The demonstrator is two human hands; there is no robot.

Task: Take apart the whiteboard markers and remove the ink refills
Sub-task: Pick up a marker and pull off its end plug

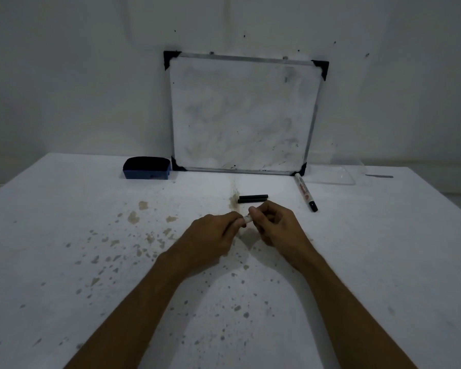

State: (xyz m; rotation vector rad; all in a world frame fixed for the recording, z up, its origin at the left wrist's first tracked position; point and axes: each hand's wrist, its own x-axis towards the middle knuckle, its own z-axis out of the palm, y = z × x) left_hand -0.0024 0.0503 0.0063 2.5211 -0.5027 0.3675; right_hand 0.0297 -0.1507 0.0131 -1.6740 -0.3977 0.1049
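Observation:
A white whiteboard marker point(247, 219) is held over the middle of the table, gripped at both ends. My left hand point(212, 235) closes on its left end and my right hand point(273, 222) closes on its right end; only a short white stretch shows between the fingers. Just beyond the hands lie two black ink refills point(252, 198), side by side on the table. A second marker point(305, 192), white with a black cap, lies whole to the right, its cap pointing toward me.
A small whiteboard point(240, 115) leans against the wall at the table's back edge. A blue eraser point(147, 168) sits to its left. A clear plastic tray point(333, 175) rests at the back right. The white table point(91, 262) is stained with brown and grey spots.

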